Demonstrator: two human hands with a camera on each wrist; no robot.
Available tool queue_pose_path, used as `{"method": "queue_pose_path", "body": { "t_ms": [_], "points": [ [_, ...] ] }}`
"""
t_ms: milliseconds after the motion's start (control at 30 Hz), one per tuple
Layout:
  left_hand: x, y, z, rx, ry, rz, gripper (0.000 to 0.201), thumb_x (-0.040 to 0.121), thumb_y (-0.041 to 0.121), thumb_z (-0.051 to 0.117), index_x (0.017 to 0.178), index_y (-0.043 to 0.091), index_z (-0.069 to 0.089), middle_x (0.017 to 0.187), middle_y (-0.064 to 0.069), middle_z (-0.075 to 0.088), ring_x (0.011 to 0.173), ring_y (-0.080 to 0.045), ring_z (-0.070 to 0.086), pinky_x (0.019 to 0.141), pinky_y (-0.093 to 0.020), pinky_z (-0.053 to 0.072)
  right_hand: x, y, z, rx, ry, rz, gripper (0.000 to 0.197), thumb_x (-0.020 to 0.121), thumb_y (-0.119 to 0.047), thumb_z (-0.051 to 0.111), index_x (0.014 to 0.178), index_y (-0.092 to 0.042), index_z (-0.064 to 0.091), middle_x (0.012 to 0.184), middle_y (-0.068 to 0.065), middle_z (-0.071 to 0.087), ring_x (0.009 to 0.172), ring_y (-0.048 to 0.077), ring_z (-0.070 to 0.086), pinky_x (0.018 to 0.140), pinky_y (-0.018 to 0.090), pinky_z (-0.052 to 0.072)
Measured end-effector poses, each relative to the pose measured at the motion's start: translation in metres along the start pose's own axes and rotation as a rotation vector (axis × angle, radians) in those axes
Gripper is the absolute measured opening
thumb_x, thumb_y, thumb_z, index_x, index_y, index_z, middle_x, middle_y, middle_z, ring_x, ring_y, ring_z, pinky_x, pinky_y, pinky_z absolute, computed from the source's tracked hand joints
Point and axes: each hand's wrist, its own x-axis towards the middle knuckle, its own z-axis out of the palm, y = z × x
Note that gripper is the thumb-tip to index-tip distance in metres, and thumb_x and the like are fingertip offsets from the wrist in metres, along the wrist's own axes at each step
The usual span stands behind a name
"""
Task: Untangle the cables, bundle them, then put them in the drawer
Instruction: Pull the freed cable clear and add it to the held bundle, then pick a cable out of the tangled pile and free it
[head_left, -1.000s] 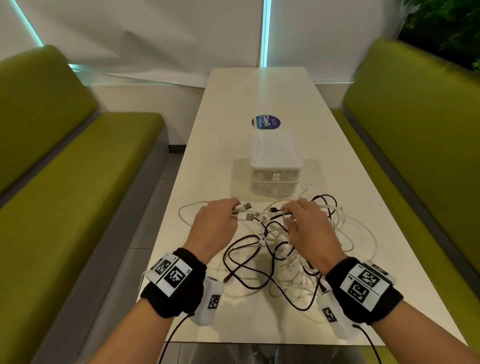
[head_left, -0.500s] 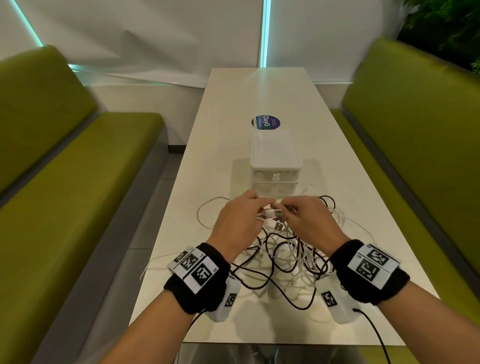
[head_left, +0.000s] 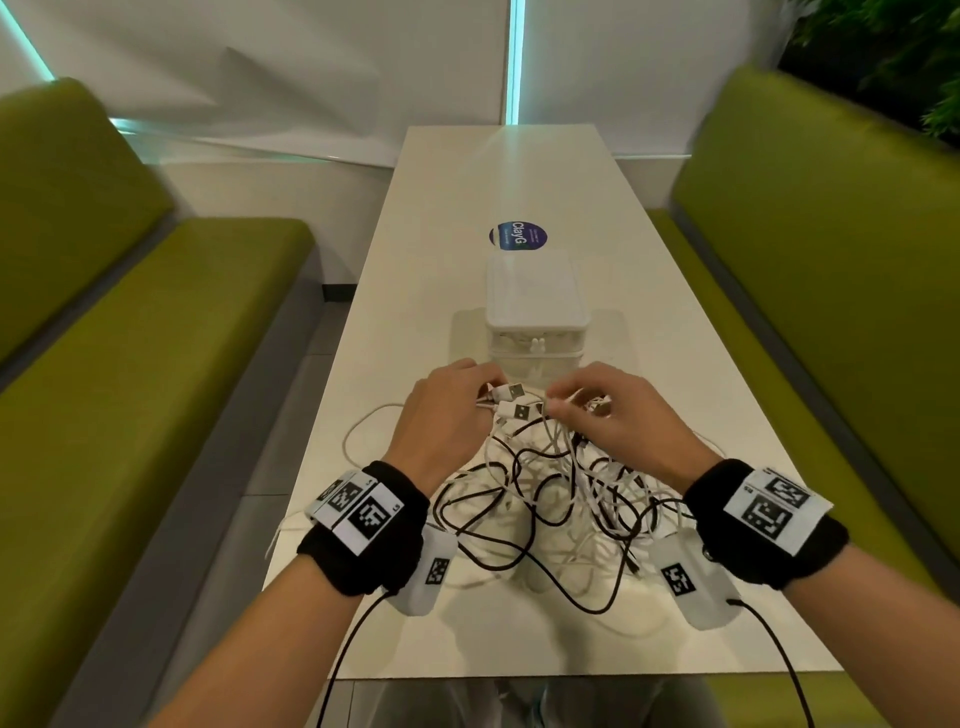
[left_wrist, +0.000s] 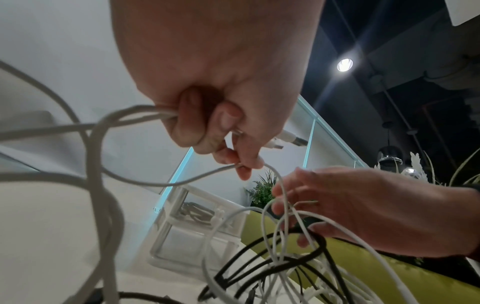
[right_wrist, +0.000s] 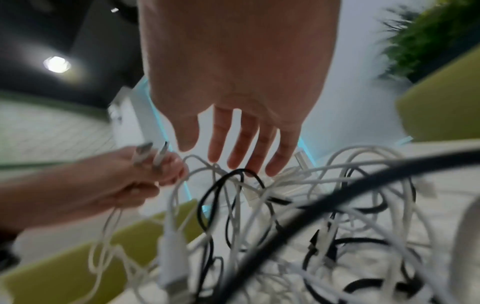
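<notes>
Head view alone shows small translucent white plastic drawer unit (head_left: 536, 312) at twelve o'clock of tangled black-and-white cable pile (head_left: 561, 499). Left wrist view: left hand (left_wrist: 215, 86) clenches white USB cable ends (left_wrist: 285, 139). Right hand (right_wrist: 239, 82) fingers spread, touching pile beneath.

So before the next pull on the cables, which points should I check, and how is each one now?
1. Left hand grips the white cable and its USB plugs: ok.
2. Right hand has a firm hold: not ok, fingers straight, only reaching into the tangle.
3. Black cables free of white ones: not ok.
4. Drawer unit open: not ok, drawers closed.
5. Which strand leads to the held plugs: cannot tell.
</notes>
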Motion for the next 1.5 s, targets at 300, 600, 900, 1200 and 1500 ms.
{"method": "queue_pose_path", "body": {
  "t_ms": [300, 600, 900, 1200, 1500],
  "points": [
    [0.014, -0.004, -0.019, -0.064, 0.224, 0.033, 0.030, 0.082, 0.000, 0.052, 0.094, 0.021, 0.068, 0.086, 0.002, 0.065, 0.079, -0.022, 0.059, 0.071, -0.041, 0.050, 0.006, 0.000, 0.002, -0.263, -0.008, -0.014, 0.006, 0.089, -0.024, 0.068, 0.093, -0.026, 0.073, 0.089, -0.017, 0.051, 0.084, 0.006, 0.053, 0.068, 0.017, 0.037],
    [0.016, -0.019, -0.025, -0.056, 0.232, -0.004, 0.026, 0.083, -0.002, 0.051, 0.085, 0.022, 0.062, 0.077, 0.003, 0.065, 0.072, -0.022, 0.057, 0.063, -0.038, 0.046, 0.007, -0.015, 0.010, -0.060, -0.035, -0.001, 0.003, 0.085, -0.025, 0.072, 0.082, -0.024, 0.073, 0.086, -0.012, 0.067, 0.084, 0.004, 0.061, 0.077, 0.024, 0.049],
    [-0.001, -0.064, -0.039, 0.183, 0.045, -0.212, 0.024, 0.085, 0.007, 0.048, 0.080, 0.026, 0.062, 0.067, 0.000, 0.058, 0.069, -0.028, 0.053, 0.059, -0.030, 0.033, 0.008, -0.017, 0.037, -0.286, -0.077, -0.066, 0.020, 0.093, -0.030, 0.063, 0.110, -0.025, 0.072, 0.097, -0.012, 0.067, 0.095, 0.007, 0.058, 0.083, 0.024, 0.043],
    [-0.018, -0.105, -0.057, 0.221, 0.088, -0.334, 0.044, 0.090, 0.006, 0.039, 0.127, 0.023, 0.056, 0.103, -0.014, 0.067, 0.094, -0.042, 0.059, 0.077, -0.043, 0.046, 0.034, -0.050, 0.095, -0.404, -0.245, -0.084, 0.020, 0.093, -0.036, 0.059, 0.108, -0.026, 0.069, 0.104, -0.007, 0.062, 0.099, 0.015, 0.059, 0.081, 0.029, 0.044],
    [-0.053, -0.186, -0.123, 0.287, 0.262, -0.536, 0.023, 0.094, 0.015, 0.044, 0.100, 0.012, 0.066, 0.089, -0.015, 0.068, 0.081, -0.038, 0.059, 0.070, -0.042, 0.047, 0.040, -0.030, 0.117, -0.629, -0.312, 0.061, 0.019, 0.094, -0.034, 0.055, 0.102, -0.024, 0.068, 0.105, -0.003, 0.059, 0.100, 0.018, 0.059, 0.077, 0.027, 0.040]
  ]
}}
